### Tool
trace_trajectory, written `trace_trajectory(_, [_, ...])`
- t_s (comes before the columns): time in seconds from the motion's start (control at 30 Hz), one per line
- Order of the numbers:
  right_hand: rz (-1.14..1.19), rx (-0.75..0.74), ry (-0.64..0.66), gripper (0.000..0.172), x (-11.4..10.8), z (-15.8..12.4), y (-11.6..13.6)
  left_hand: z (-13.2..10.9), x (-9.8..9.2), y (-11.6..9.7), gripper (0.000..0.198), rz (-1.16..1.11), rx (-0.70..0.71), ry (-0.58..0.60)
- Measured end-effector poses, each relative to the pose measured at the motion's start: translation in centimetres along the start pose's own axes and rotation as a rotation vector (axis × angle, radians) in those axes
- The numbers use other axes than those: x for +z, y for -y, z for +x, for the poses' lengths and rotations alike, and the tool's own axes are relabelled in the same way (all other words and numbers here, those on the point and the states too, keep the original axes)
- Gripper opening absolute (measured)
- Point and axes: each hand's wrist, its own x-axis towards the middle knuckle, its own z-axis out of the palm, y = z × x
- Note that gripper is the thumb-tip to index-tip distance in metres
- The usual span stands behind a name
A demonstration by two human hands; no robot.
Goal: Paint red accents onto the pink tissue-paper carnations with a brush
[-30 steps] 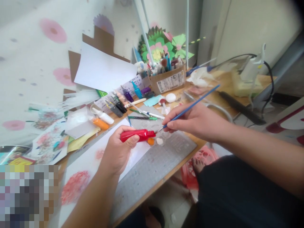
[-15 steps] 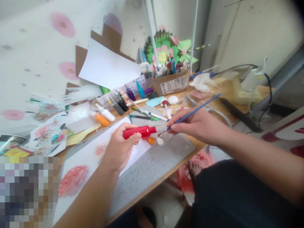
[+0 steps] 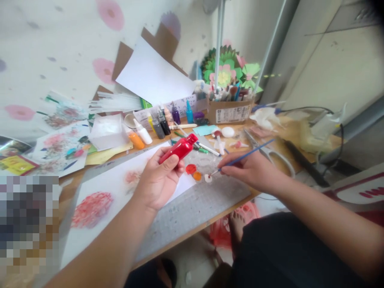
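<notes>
Left hand tilted gripped red bottle upward; right hand pinches brush.

Red paint bottle, blue brush, red and orange paint blobs, pink-flowered wall at eleven o'clock.

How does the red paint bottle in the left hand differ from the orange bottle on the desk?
The red paint bottle is gripped in the left hand, raised off the surface with its cap end tilted upward; the orange bottle lies untouched on the desk. The red one sits close to the paint blobs, while the orange one lies farther back beside a white bottle. Both are small squeeze-type paint bottles.
</notes>
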Motion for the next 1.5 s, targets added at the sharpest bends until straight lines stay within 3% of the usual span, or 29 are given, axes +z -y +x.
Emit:
trace_trajectory(0.23, [-0.172, -0.154, -0.066, 0.012, 0.9, -0.2, 0.4, -0.6, -0.3, -0.8, 0.034, -0.194, -0.058, 0.038])
trace_trajectory(0.63, [-0.297, -0.189, -0.077, 0.016, 1.8, -0.4, 1.2, -1.0, -0.3, -0.6, 0.023, -0.201, -0.021, 0.180])
trace_trajectory(1.3, [-0.432, -0.109, -0.159, 0.026, 2.5, -0.8, 1.4, -1.3, -0.2, -0.4, 0.019, -0.195, -0.029, 0.150])
trace_trajectory(1.5, [-0.403, -0.140, -0.142, 0.021, 2.6, -0.9, 1.3, -1.2, -0.2, -0.3, 0.021, -0.178, -0.029, 0.135])
